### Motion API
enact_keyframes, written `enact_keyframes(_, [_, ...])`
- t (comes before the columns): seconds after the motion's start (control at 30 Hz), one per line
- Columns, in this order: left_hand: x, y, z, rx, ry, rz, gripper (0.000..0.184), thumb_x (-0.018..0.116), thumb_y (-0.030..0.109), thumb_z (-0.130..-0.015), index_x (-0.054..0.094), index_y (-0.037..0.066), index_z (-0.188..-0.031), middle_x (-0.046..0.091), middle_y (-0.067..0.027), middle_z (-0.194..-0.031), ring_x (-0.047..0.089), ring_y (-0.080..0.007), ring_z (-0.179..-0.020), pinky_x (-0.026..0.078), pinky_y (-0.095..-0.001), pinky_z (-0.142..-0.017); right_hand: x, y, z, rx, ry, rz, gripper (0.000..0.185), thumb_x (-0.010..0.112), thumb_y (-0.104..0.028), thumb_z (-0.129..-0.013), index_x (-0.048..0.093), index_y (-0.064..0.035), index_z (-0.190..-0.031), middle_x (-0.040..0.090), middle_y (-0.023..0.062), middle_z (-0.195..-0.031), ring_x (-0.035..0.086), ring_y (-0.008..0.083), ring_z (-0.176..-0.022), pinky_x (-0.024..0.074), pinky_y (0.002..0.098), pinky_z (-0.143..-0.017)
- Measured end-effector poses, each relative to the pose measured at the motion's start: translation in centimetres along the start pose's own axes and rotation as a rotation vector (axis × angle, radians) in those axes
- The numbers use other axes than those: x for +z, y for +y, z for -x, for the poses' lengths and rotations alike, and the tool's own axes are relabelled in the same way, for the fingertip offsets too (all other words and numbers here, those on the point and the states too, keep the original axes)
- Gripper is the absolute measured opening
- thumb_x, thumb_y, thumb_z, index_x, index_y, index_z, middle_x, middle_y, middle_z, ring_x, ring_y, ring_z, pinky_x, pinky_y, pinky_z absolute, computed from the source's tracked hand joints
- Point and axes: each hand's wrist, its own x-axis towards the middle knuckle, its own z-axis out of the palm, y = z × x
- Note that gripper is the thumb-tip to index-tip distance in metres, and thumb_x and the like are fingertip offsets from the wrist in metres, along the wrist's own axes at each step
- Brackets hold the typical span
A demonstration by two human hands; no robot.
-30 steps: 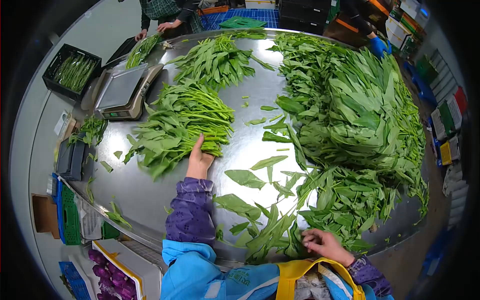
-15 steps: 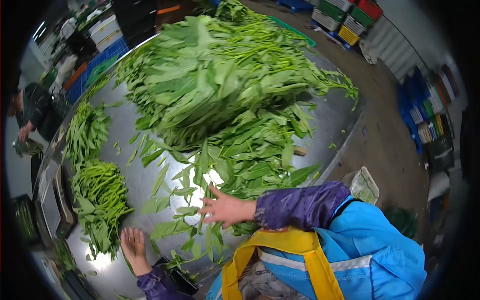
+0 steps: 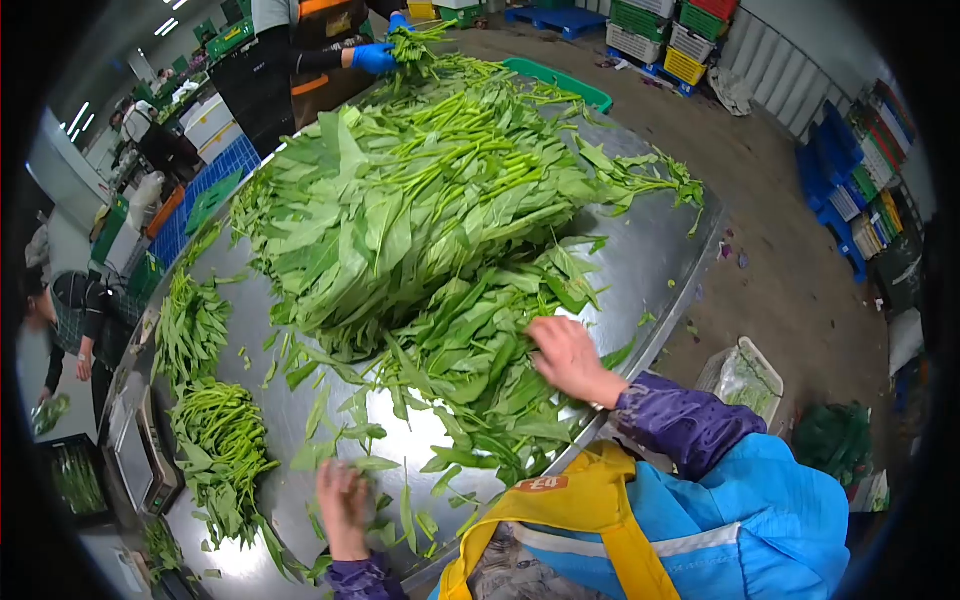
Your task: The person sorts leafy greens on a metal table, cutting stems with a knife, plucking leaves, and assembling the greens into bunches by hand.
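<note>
A big heap of water spinach point(image 3: 400, 200) covers the middle of the metal table point(image 3: 655, 235). In front of it lies a looser pile of water spinach leaves point(image 3: 470, 370). My right hand point(image 3: 575, 360) touches this pile's right side, fingers bent over the leaves but not closed round any stem. Lower left, my left hand point(image 3: 345, 505) is raised over scattered leaves near the table's front edge; motion smears its fingers. To its left sits a bundle of water spinach point(image 3: 225, 430), stems up, with another bunch point(image 3: 190, 325) behind it.
A scale point(image 3: 135, 450) stands at the table's left edge. Across the heap, a co-worker's blue-gloved hand point(image 3: 375, 58) holds stems. Another person point(image 3: 85, 330) is at the left. A green tray point(image 3: 560, 85) lies at the far edge, and a white basket point(image 3: 745, 375) stands on the floor at right.
My right hand has moved right, from spread over the loose leaves to their right side. My left hand has moved right, away from the bundle. The view has shifted, bringing the gloved co-worker into sight.
</note>
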Motion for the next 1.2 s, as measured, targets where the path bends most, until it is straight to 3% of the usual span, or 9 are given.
enact_keyframes(0.13, [7.2,-3.8,2.5,0.005,-0.228,-0.591,0.1,0.072,0.008,-0.066,0.005,0.009,-0.139,0.026,-0.0165,-0.133,0.046,-0.025,-0.104,0.044,-0.0375,-0.083,1.2,6.4,2.5,0.077,-0.257,0.175,0.04,0.053,-0.012,-0.07,0.048,-0.004,-0.109,0.056,0.0127,-0.093,0.056,0.0305,-0.079,0.0442,0.0413,-0.066])
enact_keyframes(0.2, [6.9,-8.4,0.8,0.314,-0.475,-0.926,0.115,0.081,0.015,-0.058,0.0,0.005,-0.139,0.018,-0.0213,-0.136,0.035,-0.0276,-0.116,0.041,-0.0354,-0.088,-0.8,7.7,1.7,0.039,-0.358,0.146,0.041,0.054,-0.018,-0.071,0.048,-0.0046,-0.11,0.058,0.0131,-0.089,0.058,0.0304,-0.076,0.0449,0.0416,-0.064])
enact_keyframes(0.37, [10.6,-6.3,-3.3,-0.016,-0.347,-0.599,0.105,0.075,0.012,-0.067,0.0,0.004,-0.139,0.017,-0.0187,-0.138,0.033,-0.0273,-0.117,0.042,-0.0327,-0.088,-9.3,8.3,1.0,0.198,-0.815,-0.259,0.05,0.046,-0.06,-0.077,0.06,-0.0199,-0.104,0.064,0.0099,-0.076,0.062,0.0286,-0.07,0.0473,0.0399,-0.064])
enact_keyframes(0.53, [16.5,-7.2,-8.8,0.354,-0.392,-0.983,0.096,0.069,0.03,-0.073,0.004,0.007,-0.14,0.018,-0.0259,-0.138,0.026,-0.0362,-0.126,0.022,-0.0454,-0.103,0.3,-0.3,4.3,-0.247,-1.181,-0.458,0.046,0.044,-0.049,-0.085,0.059,-0.0096,-0.104,0.062,0.0159,-0.083,0.061,0.0293,-0.077,0.0483,0.0384,-0.067])
enact_keyframes(0.67, [24.2,-8.4,-6.7,0.169,-0.333,-1.361,0.099,0.065,0.045,-0.072,0.004,0.008,-0.14,0.013,-0.0372,-0.135,0.012,-0.0524,-0.126,0.017,-0.0473,-0.105,3.7,-1.8,2.5,-0.266,-1.196,-0.345,0.048,0.042,-0.05,-0.086,0.059,-0.0088,-0.102,0.062,0.0158,-0.081,0.062,0.0286,-0.076,0.048,0.0399,-0.066])
enact_keyframes(0.9, [36.9,-8.7,-0.4,0.536,-0.961,-1.226,0.077,0.057,0.034,-0.082,0.014,0.007,-0.139,0.023,-0.0272,-0.137,0.024,-0.0378,-0.128,0.024,-0.0384,-0.105,0.1,16.7,0.1,0.685,-1.081,-0.797,0.05,0.051,-0.048,-0.083,0.051,-0.0125,-0.119,0.06,0.0029,-0.102,0.055,0.0134,-0.089,0.046,0.03,-0.07])
enact_keyframes(1.0, [36.9,-4.7,2.7,0.707,-0.983,-1.043,0.076,0.06,0.028,-0.08,0.015,0.017,-0.139,0.022,-0.0291,-0.136,0.033,-0.0435,-0.122,0.032,-0.0407,-0.1,-7.3,28.1,-4.3,1.023,-0.519,-0.735,0.035,0.058,-0.039,-0.081,0.063,-0.0062,-0.093,0.062,0.0,-0.079,0.057,0.0114,-0.078,0.043,0.0249,-0.062])
enact_keyframes(1.07, [34.8,-5.1,1.6,0.701,-0.886,-0.998,0.072,0.062,0.02,-0.079,0.021,0.012,-0.137,0.025,-0.0246,-0.136,0.04,-0.0398,-0.117,0.04,-0.0398,-0.093,-11.5,31.0,-6.2,0.795,-0.333,-0.574,0.027,0.057,-0.029,-0.08,0.063,-0.0035,-0.087,0.063,0.0024,-0.072,0.053,0.0109,-0.054,0.0395,0.0243,-0.047])
enact_keyframes(1.2, [27.8,-6.0,0.5,0.334,-0.7,-0.838,0.065,0.064,0.016,-0.079,0.029,0.006,-0.133,0.036,-0.0152,-0.128,0.053,-0.0213,-0.095,0.047,-0.0316,-0.08,-14.4,31.2,-5.1,0.755,-0.357,-0.218,0.031,0.06,-0.029,-0.076,0.064,0.0019,-0.076,0.061,0.0064,-0.06,0.056,0.0122,-0.052,0.0425,0.0276,-0.046])
